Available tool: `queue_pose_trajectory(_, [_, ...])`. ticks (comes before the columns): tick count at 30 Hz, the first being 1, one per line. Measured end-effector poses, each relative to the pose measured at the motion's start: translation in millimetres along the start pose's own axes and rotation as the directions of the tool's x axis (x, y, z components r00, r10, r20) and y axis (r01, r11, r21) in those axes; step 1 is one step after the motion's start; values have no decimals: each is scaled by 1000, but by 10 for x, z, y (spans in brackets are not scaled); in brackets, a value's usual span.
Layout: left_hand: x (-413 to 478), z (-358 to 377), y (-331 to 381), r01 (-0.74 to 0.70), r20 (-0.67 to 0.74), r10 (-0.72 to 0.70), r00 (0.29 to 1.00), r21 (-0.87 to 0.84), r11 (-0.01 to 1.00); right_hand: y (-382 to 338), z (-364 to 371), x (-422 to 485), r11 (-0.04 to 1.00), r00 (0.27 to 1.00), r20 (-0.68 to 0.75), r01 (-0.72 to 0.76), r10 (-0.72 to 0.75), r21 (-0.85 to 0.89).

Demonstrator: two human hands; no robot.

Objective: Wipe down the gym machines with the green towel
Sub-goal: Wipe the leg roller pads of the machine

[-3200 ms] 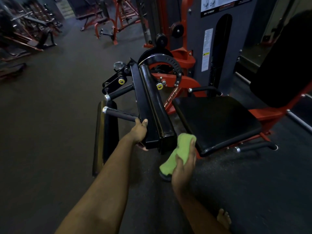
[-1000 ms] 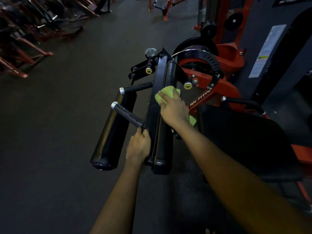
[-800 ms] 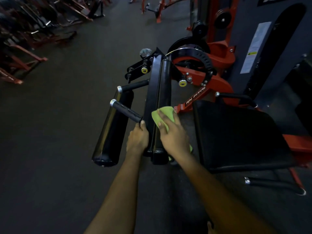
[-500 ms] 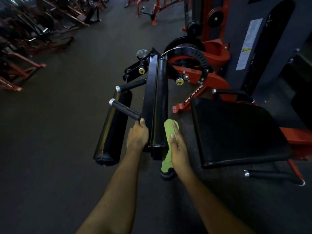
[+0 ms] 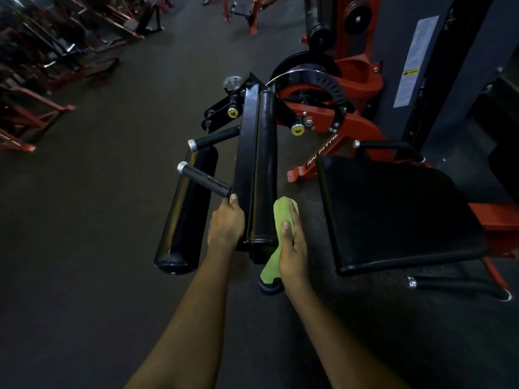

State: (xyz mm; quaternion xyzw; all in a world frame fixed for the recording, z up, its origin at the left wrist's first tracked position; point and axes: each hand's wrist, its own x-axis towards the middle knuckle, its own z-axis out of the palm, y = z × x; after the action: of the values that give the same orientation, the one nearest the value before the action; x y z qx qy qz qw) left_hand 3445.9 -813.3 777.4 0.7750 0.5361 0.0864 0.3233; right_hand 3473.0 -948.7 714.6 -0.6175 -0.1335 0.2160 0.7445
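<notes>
1. Towel [image 5: 281, 213] flat against right side of pad [image 5: 265, 164], near the close end, tail dangling below.
2. Right hand [image 5: 292, 248] pressing it there, fingers straight, not curled. Left hand [image 5: 226, 226] curled round frame [image 5: 247, 150] by the handle [image 5: 205, 179] root, steadying.
3. Mid-wipe on that pad, by the looks. Next up, probably: firm slide along the side, then handle, roller [image 5: 186, 214], seat [image 5: 393, 214].
4. Can't see pad underside or left fingertips. Far machines [image 5: 56, 51] way too dark.
</notes>
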Motion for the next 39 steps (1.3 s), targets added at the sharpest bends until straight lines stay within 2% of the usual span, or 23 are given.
queue_pose_trajectory(5, [-9,2,10,10,1,-10,1000,10,1000,181,-33,240,971,977,37,-213,210,106])
queue_pose_trajectory(7, [-10,4,14,7,-4,-7,1000,3,1000,91,-34,159,979,984,9,-177,177,105])
queue_pose_trajectory(9, [-1,11,10,5,-12,-5,1000,-2,1000,23,-51,6,994,997,-21,-71,73,81])
queue_pose_trajectory(12, [15,25,0,-1,-27,1,1000,-2,1000,25,-49,-62,999,999,15,37,-37,18])
queue_pose_trajectory(17, [62,30,10,6,-34,-6,999,-7,1000,-2,17,589,999,995,95,22,-18,-36])
queue_pose_trajectory(20, [41,36,24,8,-38,-8,999,-7,1000,-20,19,640,1000,997,74,-5,6,-21])
queue_pose_trajectory(23, [28,41,32,18,-47,-18,999,-12,1000,-58,-61,264,995,996,54,73,-70,-63])
queue_pose_trajectory(26, [27,51,38,26,-53,-26,998,3,1000,-49,-101,49,971,983,95,172,-158,-168])
queue_pose_trajectory(30, [44,44,29,36,-50,-35,998,13,999,-85,-4,610,967,981,123,169,-148,-192])
queue_pose_trajectory(34, [21,45,25,31,-47,-30,998,15,999,-170,74,1122,984,990,136,50,-26,-173])
queue_pose_trajectory(39, [31,43,13,33,-50,-33,998,-2,999,-6,-31,545,991,994,83,77,-68,-111])
